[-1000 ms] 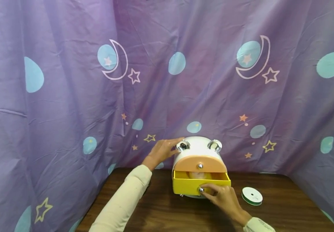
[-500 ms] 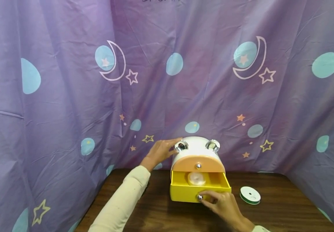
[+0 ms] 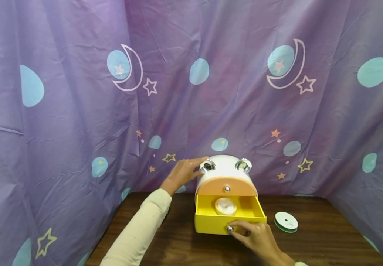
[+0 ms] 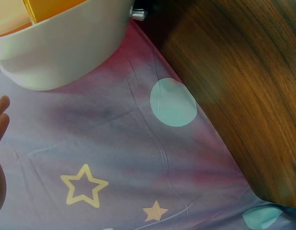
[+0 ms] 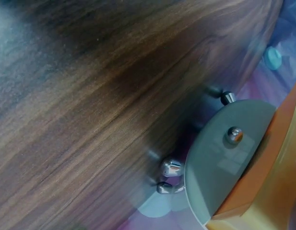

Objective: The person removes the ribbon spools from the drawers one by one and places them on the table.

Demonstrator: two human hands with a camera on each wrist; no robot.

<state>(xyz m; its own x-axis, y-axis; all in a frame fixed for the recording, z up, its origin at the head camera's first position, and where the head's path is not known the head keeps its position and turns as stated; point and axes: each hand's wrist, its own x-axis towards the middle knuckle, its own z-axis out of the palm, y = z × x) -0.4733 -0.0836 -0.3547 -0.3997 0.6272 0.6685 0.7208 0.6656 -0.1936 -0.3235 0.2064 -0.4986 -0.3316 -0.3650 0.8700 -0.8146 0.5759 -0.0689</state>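
Note:
A white rounded mini drawer cabinet (image 3: pixel 224 164) with two silver ring eyes stands at the back of the table. Its yellow drawer (image 3: pixel 209 224) is pulled well out, and my right hand (image 3: pixel 256 238) pinches the silver knob (image 3: pixel 229 228) on its front. Inside that drawer lies a pale ribbon spool (image 3: pixel 226 207). With fingers extended, my left hand (image 3: pixel 182 173) rests at the cabinet's upper left, by one ring eye. The orange drawer (image 3: pixel 211 187) above is closed. The right wrist view shows a grey-green lower drawer front (image 5: pixel 219 163) beneath the yellow drawer; the right hand is outside that view.
A white spool with green ribbon (image 3: pixel 286 222) lies on the dark wooden table (image 3: pixel 191 251), right of the cabinet. Silver feet (image 5: pixel 171 167) support the cabinet. Purple patterned curtains (image 3: pixel 165 111) hang close behind and on both sides.
My right hand has pulled the yellow drawer outward by its knob, bringing the pale ribbon spool inside into fuller view. The left hand has stayed at the cabinet's upper left.

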